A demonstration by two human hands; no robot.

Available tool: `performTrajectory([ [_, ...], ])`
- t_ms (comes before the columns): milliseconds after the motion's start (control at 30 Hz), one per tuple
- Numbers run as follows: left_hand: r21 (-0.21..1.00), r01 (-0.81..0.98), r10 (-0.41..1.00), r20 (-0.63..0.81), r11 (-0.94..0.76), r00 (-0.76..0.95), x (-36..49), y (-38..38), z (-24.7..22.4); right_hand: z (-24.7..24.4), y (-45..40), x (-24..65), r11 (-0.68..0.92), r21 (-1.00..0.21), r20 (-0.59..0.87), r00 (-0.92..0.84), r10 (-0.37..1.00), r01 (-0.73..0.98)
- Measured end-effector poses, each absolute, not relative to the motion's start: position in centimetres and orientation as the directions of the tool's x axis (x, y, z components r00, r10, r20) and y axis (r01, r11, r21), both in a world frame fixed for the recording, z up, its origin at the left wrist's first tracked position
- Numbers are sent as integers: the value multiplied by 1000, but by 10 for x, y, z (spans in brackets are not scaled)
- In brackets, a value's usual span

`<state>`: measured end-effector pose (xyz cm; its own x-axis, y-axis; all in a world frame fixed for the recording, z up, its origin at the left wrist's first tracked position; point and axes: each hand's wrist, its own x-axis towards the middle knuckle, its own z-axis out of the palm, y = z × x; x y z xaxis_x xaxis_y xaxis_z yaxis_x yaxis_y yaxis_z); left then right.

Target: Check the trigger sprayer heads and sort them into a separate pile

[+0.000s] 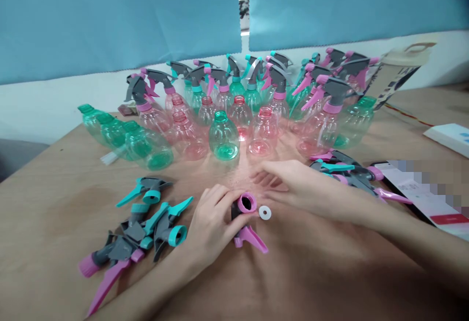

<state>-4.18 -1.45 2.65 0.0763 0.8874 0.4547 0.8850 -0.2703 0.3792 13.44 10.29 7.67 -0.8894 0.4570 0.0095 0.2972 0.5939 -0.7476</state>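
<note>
Right of the fingers [270, 167], a black-edged screen [414, 196]; farther out, a white box [447, 138] and lidded cup [396, 73]; straight beyond, blue curtains [110, 20].

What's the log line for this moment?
left hand: holds pink spray head | right hand: open, nothing visible held | washer: beside pink spray head

My view gives me a spray head [247, 204] with pink collar and trigger on dark grey, and a white washer [261, 213]. I see one bottle [223, 138] in see-through green, its neighbour [264, 133] in see-through pink. A loose head [152, 189] shows me grey and teal. My backdrop is a plain blue curtain [110, 18]; the table [54, 203] reads light brown, the cup [394, 74] cream with dark lettering and blotches, the cable [410, 116] red and yellow.
</note>
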Motion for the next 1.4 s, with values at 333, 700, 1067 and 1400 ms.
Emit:
performTrajectory([
  [333, 532, 813, 884, 466, -237, -47, -42, -14, 24, 55, 115, 132, 750, -567, -207, -940, 271, 341],
  [700, 638, 737, 895, 433, -223, -105, -37, -14, 23, 45, 120, 125, 671, -652, -270, -935, 231, 354],
  [1067, 621, 724, 892, 452, -301, -17, -31, -21, 26, 105, 116, 146, 452, -860, -69, -931, 359, 238],
  [1400, 626, 714, 892, 452, -315, -2, -30, -23, 20, 90, 88, 135, 705, -677, 133, -907, 400, 211],
])
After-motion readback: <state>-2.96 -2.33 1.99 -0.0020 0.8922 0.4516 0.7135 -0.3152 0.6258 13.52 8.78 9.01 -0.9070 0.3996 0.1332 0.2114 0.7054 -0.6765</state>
